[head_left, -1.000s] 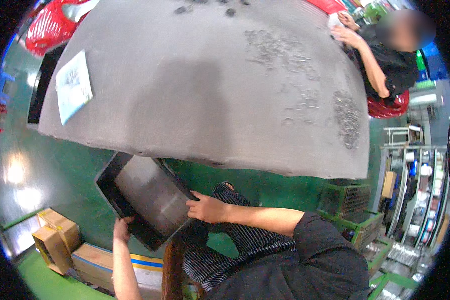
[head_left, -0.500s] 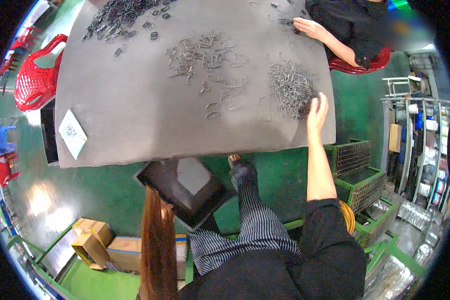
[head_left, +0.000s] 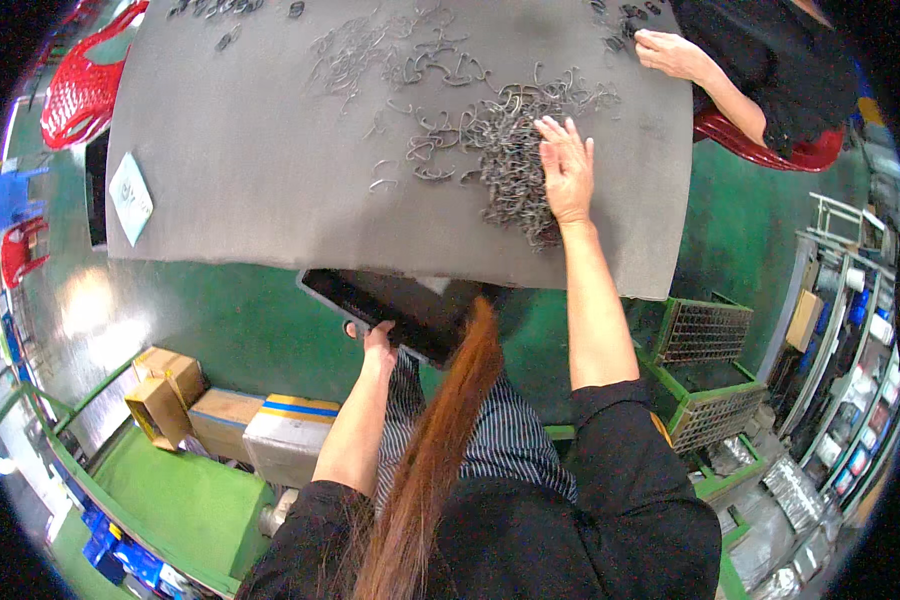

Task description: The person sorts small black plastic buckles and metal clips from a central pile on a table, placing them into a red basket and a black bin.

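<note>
Covering most of the top half, the grey table (head_left: pixel 270 160) carries scattered wire clips, densest in one pile (head_left: pixel 510 150) at its near right, in front of the person; pile looks tangled, springy bent wire, each clip light and stiff, likely to snag on neighbours, so it should rake or sweep better than pinch; a flat palm pushing from the far side seems the sound hold; loose clips may drag along the matte top rather than slide freely.

Below the table edge, the dark tray (head_left: pixel 390 305) is held tilted just under the near rim, partly tucked beneath it; looks rigid, flat, shallow-lipped, probably light; best gripped at the lip.

Right hand (head_left: pixel 565 170) lies open, fingers spread, flat on the pile's right side; left hand (head_left: pixel 375 340) is closed on the tray's near edge, thumb on top.

A co-worker's hand (head_left: pixel 670 52) rests on the table's far right corner, apart from the pile.

Hidden: tray's far half behind the table edge and a hanging ponytail (head_left: pixel 440 440); tray contents cannot be made out; single clip shapes too fine to tell; left fingers under the tray unseen.
</note>
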{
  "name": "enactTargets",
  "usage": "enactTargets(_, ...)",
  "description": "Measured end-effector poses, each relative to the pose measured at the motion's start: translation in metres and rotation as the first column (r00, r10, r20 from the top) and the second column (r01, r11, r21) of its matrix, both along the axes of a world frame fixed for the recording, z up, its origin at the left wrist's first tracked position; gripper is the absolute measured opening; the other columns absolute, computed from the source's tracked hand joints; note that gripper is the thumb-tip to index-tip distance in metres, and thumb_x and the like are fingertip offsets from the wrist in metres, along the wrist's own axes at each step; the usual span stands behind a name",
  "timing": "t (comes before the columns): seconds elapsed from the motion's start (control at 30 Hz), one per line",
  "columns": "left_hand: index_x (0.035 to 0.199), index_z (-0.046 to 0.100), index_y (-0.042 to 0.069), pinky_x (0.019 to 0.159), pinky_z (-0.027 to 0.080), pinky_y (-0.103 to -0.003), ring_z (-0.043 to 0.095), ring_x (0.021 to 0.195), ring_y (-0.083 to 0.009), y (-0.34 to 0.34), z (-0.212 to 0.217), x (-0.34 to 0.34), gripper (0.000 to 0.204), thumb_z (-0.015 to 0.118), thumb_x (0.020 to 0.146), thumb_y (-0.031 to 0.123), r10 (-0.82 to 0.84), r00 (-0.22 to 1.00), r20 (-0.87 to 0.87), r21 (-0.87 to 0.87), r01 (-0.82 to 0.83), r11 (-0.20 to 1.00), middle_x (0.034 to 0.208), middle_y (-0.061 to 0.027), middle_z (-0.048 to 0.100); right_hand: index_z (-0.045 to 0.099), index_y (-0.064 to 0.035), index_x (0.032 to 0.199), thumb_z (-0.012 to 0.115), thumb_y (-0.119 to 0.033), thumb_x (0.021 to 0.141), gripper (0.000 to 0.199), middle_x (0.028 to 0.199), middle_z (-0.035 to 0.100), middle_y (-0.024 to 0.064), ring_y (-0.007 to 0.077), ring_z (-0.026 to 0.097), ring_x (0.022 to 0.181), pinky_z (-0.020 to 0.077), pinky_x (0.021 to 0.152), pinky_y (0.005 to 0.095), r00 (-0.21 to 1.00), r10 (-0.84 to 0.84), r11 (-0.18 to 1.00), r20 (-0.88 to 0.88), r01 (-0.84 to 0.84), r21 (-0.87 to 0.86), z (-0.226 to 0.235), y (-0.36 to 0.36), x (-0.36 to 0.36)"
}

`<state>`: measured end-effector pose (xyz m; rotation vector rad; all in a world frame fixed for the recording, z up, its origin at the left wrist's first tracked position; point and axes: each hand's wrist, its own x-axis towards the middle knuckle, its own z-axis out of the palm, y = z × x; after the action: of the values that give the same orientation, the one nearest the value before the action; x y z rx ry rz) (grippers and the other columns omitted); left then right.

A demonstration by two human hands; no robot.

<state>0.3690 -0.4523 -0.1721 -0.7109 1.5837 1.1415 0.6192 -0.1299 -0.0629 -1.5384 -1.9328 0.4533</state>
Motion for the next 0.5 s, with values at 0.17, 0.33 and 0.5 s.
enactTargets(0.17, 0.097, 0.052, 0.003, 0.066, 0.049, -0.036, 0.059, 0.075, -0.0246, 0.001, -0.01, 0.023, 0.026, 0.059, 0.073, -0.003, 0.0, 0.996, 0.094, -0.005, 0.0, 1.0, 0.088, -0.0099, 0.06, 0.06, -0.0247, 0.114, 0.048, -0.04, 0.09, 0.031, 0.122, 0.056, -0.0013, 0.0263, 0.041, 0.124, 0.0169, 0.106, 0.0513, 0.999, 0.011, 0.997, -0.039, -0.009, 0.07, 0.004, -0.027, -0.066)
enactTargets(0.33, 0.106, 0.054, 0.003, 0.071, 0.048, -0.035, 0.056, 0.092, -0.0244, -0.013, -0.05, 0.039, 0.029, 0.056, 0.077, 0.002, -0.009, 0.999, 0.031, 0.085, 0.006, 0.996, 0.097, -0.0097, 0.06, 0.059, -0.0211, 0.114, 0.052, -0.036, 0.087, 0.032, 0.125, 0.053, 0.0009, 0.0274, 0.037, 0.126, 0.0166, 0.107, 0.051, 0.997, 0.027, 0.999, -0.072, -0.025, 0.026, 0.005, -0.068, -0.117)
enactTargets(0.5, 0.112, 0.049, 0.004, 0.069, 0.047, -0.034, 0.056, 0.093, -0.0239, 0.034, 0.022, 0.065, 0.037, 0.056, 0.075, 0.0, -0.073, 0.997, -0.024, -0.076, 0.071, 0.995, 0.097, -0.0079, 0.059, 0.06, -0.0196, 0.113, 0.055, -0.028, 0.085, 0.03, 0.123, 0.054, 0.0014, 0.0254, 0.039, 0.124, 0.0196, 0.107, 0.0473, 0.999, -0.021, 0.999, -0.036, 0.023, 0.049, 0.008, -0.096, -0.113)
